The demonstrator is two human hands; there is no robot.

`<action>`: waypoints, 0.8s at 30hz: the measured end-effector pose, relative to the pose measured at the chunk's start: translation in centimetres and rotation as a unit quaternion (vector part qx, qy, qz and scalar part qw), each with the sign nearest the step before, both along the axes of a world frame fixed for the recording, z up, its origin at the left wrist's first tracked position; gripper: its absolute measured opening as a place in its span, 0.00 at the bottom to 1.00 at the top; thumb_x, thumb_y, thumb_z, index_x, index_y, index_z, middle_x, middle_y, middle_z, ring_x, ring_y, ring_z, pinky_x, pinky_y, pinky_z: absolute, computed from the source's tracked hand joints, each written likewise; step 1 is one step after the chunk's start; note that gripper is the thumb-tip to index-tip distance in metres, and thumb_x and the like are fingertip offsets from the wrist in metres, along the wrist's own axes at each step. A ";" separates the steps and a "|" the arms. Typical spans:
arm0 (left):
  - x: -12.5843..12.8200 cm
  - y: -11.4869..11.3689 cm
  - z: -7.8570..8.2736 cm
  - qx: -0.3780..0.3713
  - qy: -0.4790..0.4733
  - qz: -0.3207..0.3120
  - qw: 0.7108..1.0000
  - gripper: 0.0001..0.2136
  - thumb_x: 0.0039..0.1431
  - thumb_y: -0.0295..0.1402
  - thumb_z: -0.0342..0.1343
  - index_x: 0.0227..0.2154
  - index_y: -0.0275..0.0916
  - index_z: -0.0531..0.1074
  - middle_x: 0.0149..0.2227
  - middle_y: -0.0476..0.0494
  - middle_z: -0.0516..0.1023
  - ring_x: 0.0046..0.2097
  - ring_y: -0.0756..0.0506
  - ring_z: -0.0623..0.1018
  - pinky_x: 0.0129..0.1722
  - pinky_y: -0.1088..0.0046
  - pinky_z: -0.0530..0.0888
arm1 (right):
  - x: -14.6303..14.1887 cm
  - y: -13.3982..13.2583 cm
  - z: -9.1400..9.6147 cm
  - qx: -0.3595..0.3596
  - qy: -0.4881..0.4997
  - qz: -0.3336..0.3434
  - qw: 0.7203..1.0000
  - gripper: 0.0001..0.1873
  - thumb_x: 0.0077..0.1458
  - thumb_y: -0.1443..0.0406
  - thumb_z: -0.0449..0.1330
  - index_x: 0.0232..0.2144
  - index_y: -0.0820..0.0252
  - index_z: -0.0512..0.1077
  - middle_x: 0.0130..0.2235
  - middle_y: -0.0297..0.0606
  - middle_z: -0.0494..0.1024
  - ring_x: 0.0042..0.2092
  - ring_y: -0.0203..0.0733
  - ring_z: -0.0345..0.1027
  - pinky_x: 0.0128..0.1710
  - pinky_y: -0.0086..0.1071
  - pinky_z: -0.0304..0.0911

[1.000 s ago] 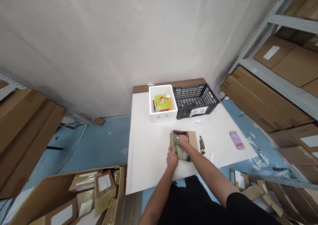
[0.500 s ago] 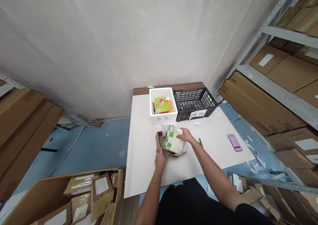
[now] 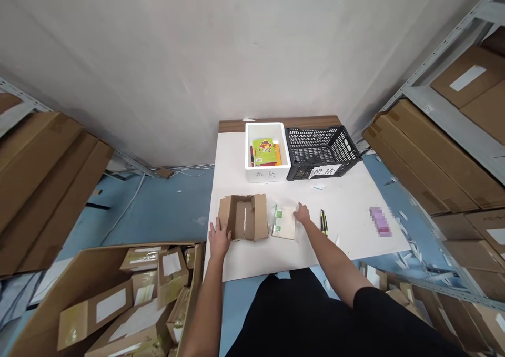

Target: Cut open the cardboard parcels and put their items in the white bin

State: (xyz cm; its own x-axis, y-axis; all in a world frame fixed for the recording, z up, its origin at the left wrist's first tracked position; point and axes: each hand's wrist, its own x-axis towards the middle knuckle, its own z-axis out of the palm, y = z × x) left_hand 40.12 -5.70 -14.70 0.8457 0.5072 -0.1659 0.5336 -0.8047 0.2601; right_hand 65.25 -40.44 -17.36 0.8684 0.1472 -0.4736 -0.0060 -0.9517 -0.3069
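Between two hands (image 3: 219, 237) (image 3: 302, 213), one carton (image 3: 261, 217), apparently one book (image 3: 285, 223)

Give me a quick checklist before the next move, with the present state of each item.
1. Book out of the cardboard box: ok, lying on the table right of it.
2. Right hand at the book: ok, by its far right corner.
3. Right hand's grip firm: cannot tell.
4. Left hand at the box: ok, by its left side, fingers spread.
5. Knife put away: not ok, on the table, right of the book.
6. Knife blade drawn in: cannot tell, too small.
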 end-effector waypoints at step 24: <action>14.3 -25.5 -9.5 -0.382 0.093 0.108 0.913 0.18 0.58 0.32 0.62 0.51 0.36 0.75 0.48 0.36 0.83 0.51 0.40 0.81 0.47 0.70 0.75 | -5.9 -7.1 -4.6 -0.098 0.110 0.183 0.972 0.47 0.56 0.71 0.56 0.74 0.42 0.51 0.78 0.28 0.34 0.77 0.61 0.20 0.71 0.60 0.36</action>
